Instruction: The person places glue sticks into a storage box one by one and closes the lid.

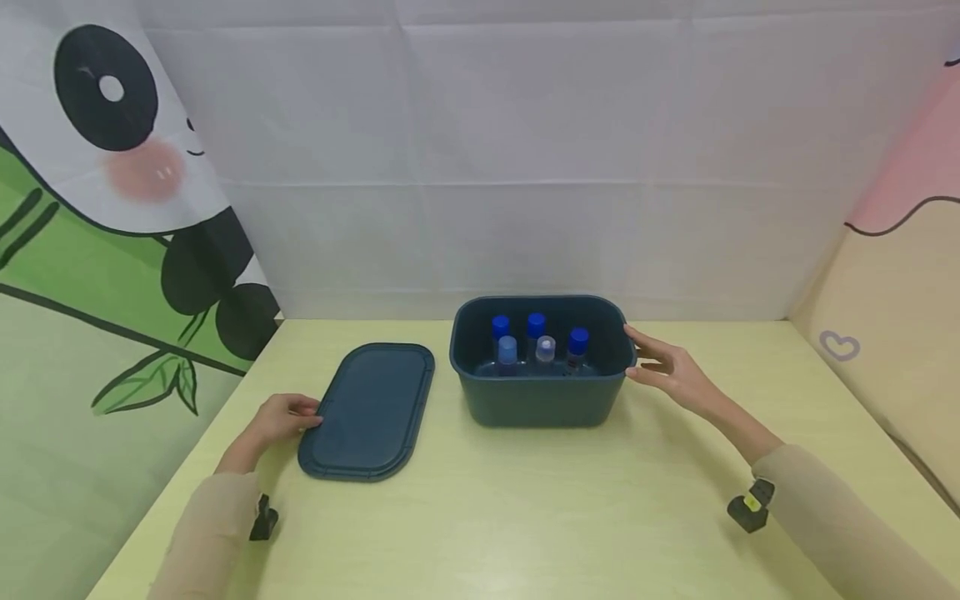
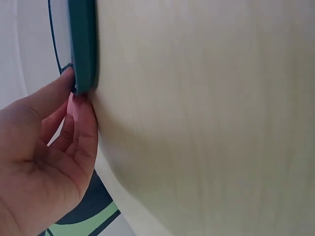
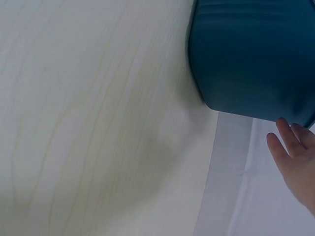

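Note:
A flat dark blue lid point(image 1: 367, 410) lies on the table left of a deep bin of the same colour point(image 1: 536, 402). My left hand point(image 1: 283, 419) pinches the lid's left edge; in the left wrist view the thumb point(image 2: 54, 92) lies on top, the other fingers beneath. Inside the bin stand several small clear bottles, most with blue caps, such as the bottle point(image 1: 577, 343) at the right; one bottle point(image 1: 545, 348) has a pale top. My right hand point(image 1: 670, 367) touches the bin's right end at the rim, its fingers point(image 3: 289, 140) fairly straight in the right wrist view.
The pale yellow table point(image 1: 510, 508) ends at a white cloth backdrop point(image 1: 525, 167) close behind the bin. A printed cloth point(image 1: 150, 275) borders the left side, and another patterned panel point(image 1: 892, 317) the right. Both sleeves carry a small black device.

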Available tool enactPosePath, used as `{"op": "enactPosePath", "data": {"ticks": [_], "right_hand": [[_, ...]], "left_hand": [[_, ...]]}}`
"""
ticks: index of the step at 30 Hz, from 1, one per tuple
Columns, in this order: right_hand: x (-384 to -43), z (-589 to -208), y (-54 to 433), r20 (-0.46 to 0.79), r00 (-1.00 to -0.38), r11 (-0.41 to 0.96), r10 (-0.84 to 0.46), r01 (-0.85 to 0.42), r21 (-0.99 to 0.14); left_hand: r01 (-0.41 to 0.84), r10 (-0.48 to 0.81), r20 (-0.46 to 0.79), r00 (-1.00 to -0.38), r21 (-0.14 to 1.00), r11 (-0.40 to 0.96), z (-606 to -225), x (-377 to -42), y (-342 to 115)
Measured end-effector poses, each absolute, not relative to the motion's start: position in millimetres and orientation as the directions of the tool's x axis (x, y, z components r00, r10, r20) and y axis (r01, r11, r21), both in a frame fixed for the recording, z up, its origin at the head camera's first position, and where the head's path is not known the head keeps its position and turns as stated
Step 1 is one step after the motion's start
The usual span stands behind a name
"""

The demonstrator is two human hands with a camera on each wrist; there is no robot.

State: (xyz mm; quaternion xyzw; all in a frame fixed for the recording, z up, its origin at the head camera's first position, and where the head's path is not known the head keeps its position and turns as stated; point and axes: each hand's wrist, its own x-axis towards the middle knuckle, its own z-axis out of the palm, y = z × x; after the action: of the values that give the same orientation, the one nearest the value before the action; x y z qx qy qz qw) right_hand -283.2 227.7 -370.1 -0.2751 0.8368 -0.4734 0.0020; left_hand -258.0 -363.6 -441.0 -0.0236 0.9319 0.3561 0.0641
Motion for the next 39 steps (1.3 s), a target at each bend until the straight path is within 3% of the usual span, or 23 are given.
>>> {"op": "enactPosePath", "data": {"ticks": [8, 13, 18, 21, 25, 31, 39], "right_hand": [[-283, -368, 227, 0.243, -0.852, 0.389, -0.464, -0.443, -0.808], [-283, -368, 228, 0.256, -0.848, 0.397, -0.464, -0.457, -0.796], [-283, -369, 229, 0.260, -0.849, 0.399, -0.460, -0.460, -0.793], [-283, -370, 229, 0.256, -0.849, 0.390, -0.462, -0.454, -0.801], [-284, -370, 229, 0.248, -0.852, 0.379, -0.460, -0.442, -0.813], [-283, -371, 229, 0.244, -0.858, 0.378, -0.453, -0.432, -0.819], [-285, -372, 229, 0.248, -0.856, 0.387, -0.454, -0.440, -0.810]], "left_hand": [[-0.017, 0.057, -0.070, -0.996, 0.765, 0.644, -447, -264, -366], [-0.019, 0.052, -0.069, -0.996, 0.757, 0.653, -447, -262, -362], [0.092, 0.165, -0.009, -0.986, 0.799, 0.594, -448, -260, -363], [0.072, 0.164, -0.030, -0.986, 0.811, 0.580, -442, -256, -359], [-0.041, 0.144, -0.155, -0.977, 0.806, 0.590, -435, -249, -353], [-0.128, 0.217, -0.276, -0.936, 0.843, 0.523, -432, -239, -355], [-0.140, 0.252, -0.262, -0.932, 0.898, 0.418, -429, -232, -362]]}}
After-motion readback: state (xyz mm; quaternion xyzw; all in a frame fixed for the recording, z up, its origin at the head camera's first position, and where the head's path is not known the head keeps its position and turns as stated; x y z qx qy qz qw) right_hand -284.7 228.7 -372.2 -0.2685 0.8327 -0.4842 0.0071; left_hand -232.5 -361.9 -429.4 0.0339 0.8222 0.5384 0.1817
